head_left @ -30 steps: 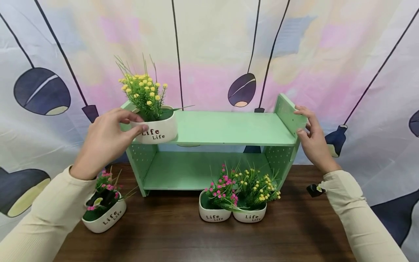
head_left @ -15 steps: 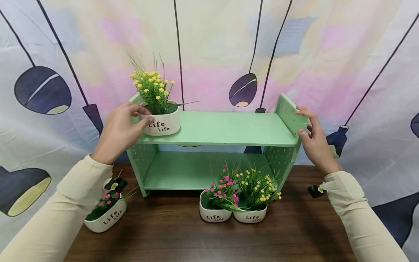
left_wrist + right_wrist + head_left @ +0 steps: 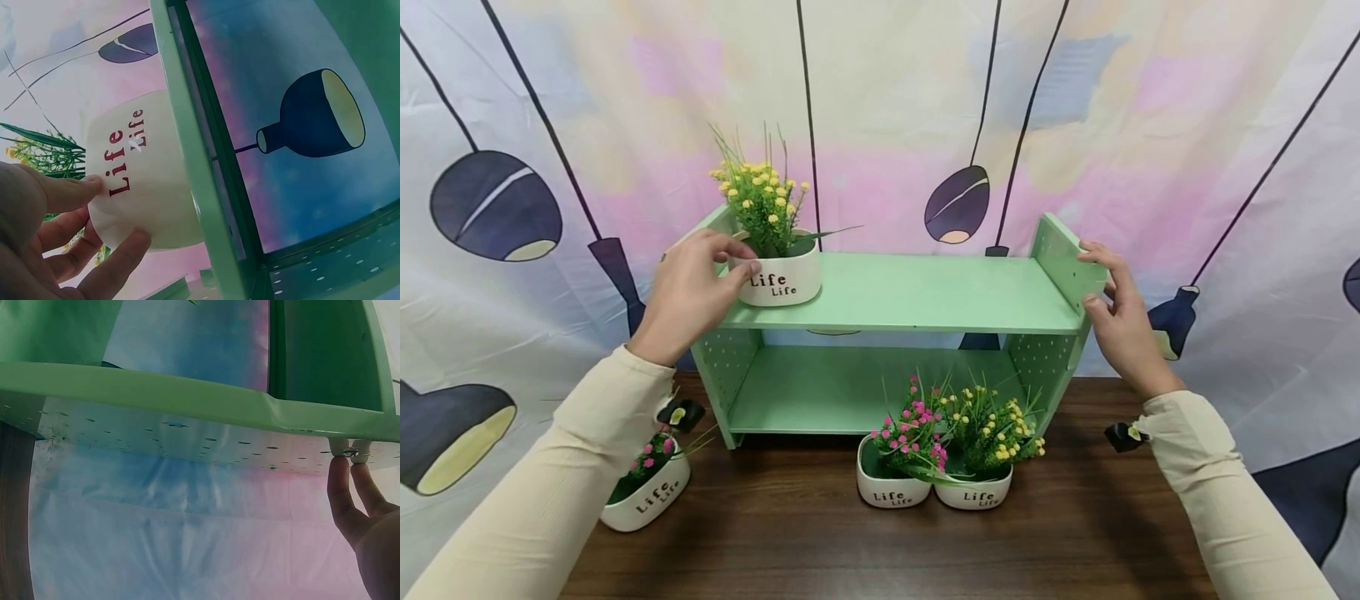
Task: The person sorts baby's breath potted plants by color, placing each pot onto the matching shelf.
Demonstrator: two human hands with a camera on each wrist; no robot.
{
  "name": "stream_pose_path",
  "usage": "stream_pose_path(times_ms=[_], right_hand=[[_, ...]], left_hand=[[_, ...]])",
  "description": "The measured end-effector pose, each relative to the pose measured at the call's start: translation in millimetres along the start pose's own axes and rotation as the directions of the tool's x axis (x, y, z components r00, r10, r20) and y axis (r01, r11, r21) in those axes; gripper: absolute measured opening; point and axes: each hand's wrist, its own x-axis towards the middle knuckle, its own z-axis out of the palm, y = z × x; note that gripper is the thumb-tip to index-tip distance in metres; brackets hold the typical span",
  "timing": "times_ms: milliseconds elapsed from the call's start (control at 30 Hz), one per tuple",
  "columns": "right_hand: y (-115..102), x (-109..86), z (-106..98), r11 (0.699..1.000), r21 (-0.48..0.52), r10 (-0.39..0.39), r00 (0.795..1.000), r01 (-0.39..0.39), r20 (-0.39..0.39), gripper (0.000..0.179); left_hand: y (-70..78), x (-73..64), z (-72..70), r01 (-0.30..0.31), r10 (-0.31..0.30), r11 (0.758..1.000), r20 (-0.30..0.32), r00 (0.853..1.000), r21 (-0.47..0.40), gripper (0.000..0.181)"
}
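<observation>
While the left hand [image 3: 692,279] is pinching the rim of a white pot of yellow flowers [image 3: 786,282], the pot is resting at the left end of the green shelf's [image 3: 940,296] top deck. From the left wrist, the shelf edge is hiding its base and the hand is screening some blooms. The right hand [image 3: 1127,329] is touching the right panel's outer face, fingers loose, grasping nothing. The left sleeve [image 3: 595,442] is covering much of a pink-flowered pot [image 3: 655,496], near left on the brown table [image 3: 880,567]. Near right, a second pink-flowered pot [image 3: 891,490] and a second yellow-flowered pot [image 3: 972,494] are standing side by side, partly blocking the lower deck. Far side: a printed curtain [image 3: 887,75] is hanging.
</observation>
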Motion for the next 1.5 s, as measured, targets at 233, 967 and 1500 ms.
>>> stream_pose_path(times_ms=[233,967,1500], right_hand=[[0,-0.8,0,1.000,-0.003,0.002,1.000,-0.002,-0.003,0.049],[0,0.6,2,1.000,0.022,-0.008,1.000,0.008,-0.013,0.049],[3,-1.4,3,1.000,0.017,-0.012,1.000,0.012,-0.019,0.049]], left_hand=[[-0.5,3.4,5.0,0.016,-0.016,1.000,0.009,1.000,-0.001,0.021],[-5.2,4.9,17.4,-0.046,0.046,0.999,-0.047,0.998,-0.003,0.023],[-8.5,4.5,21.4,-0.082,0.079,0.996,-0.082,0.994,-0.034,0.024]])
